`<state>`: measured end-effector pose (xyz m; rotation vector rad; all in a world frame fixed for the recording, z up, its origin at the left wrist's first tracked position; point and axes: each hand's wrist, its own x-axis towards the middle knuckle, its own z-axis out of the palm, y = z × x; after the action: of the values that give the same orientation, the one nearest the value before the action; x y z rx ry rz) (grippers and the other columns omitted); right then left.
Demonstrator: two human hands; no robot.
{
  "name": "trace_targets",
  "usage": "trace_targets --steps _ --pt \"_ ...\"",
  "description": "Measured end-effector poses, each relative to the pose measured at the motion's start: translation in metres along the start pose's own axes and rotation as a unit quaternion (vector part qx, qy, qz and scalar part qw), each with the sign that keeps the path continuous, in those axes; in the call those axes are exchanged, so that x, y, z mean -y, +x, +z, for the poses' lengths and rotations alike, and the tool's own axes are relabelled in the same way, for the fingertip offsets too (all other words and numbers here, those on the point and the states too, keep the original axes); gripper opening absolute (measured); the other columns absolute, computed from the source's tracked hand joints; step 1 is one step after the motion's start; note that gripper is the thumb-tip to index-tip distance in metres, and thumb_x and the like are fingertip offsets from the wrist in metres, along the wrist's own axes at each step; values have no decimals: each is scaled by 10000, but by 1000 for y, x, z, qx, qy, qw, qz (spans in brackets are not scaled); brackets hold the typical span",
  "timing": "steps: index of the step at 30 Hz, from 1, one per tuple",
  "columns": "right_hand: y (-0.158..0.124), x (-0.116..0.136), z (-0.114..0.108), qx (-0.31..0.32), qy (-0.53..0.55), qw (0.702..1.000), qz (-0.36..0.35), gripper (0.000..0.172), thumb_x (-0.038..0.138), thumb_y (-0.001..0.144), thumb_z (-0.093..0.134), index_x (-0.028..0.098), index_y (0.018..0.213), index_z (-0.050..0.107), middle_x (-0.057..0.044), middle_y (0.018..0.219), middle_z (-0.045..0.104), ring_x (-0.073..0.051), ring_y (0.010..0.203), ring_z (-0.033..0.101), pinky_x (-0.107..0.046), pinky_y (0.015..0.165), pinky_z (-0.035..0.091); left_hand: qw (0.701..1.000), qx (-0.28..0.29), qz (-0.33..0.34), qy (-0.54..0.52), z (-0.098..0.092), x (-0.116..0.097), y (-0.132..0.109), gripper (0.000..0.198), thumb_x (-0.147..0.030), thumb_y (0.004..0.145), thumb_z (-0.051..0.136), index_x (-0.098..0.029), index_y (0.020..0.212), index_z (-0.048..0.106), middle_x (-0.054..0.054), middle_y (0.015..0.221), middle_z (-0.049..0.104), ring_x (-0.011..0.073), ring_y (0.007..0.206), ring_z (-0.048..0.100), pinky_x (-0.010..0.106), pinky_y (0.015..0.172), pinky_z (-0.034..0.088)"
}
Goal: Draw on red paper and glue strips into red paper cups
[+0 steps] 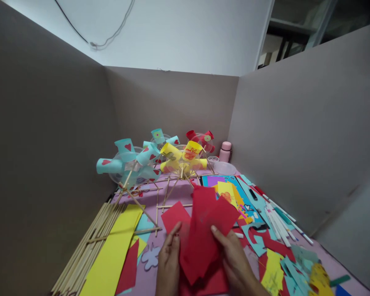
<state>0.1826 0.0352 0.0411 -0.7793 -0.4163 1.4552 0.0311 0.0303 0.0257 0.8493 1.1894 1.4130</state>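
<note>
Several pieces of red paper (201, 230) are fanned out in front of me, overlapping one another. My left hand (169, 260) grips their left side, thumb pressed against the fingers. On the right side, the thumb of my right hand (234, 258) lies over the edge of the paper, with the fingers behind it. More red paper lies under the hands at the table's near edge. Left of my left hand is a pale purple flower-like cutout (151, 258). Beyond the papers stand pinwheels on stick frames: a light blue one (129, 162) and a yellow one (181, 156).
Wooden sticks (92, 242) and yellow paper strips (115, 246) lie on the left. Markers (277, 224) and paper scraps (271, 271) cover the right. A red pinwheel (202, 139) and a pink bottle (225, 152) stand at the back. Grey partitions (172, 102) enclose the table.
</note>
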Motion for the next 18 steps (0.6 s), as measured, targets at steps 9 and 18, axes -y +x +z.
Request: trace_targets --steps 9,18 --pt "0 28 -2 69 -116 991 -14 333 360 610 833 158 856 734 -73 792 775 -250 686 717 -378 713 563 998 3 63 31 -1 -5 0 695 -477 797 614 -350 1410 313 -5 1550 217 235 1429 83 413 1151 103" --pt "10 4 -12 33 -146 988 -44 354 439 668 780 148 852 695 -76 783 770 -269 728 716 -415 742 553 997 -10 73 21 2 2 1 688 -409 783 644 -324 1400 350 32 1500 344 255 1400 227 426 1125 220"
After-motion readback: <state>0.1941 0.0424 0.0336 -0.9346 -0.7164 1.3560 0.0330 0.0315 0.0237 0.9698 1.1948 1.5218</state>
